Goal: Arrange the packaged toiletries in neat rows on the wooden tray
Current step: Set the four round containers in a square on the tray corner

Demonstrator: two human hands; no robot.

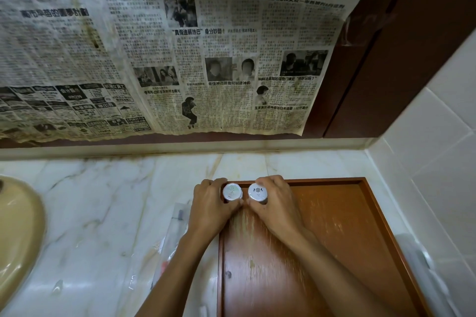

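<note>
Hands meet at the far left corner of the wooden tray (334,226), which lies on the marble surface (103,201). The left hand (212,207) curls its fingers around a round white-lidded container (232,192); the right hand (274,203) grips a second one (257,193) just beside it. Clear plastic packets (171,237) lie on the surface left of the tray, near the sink (20,234).
</note>
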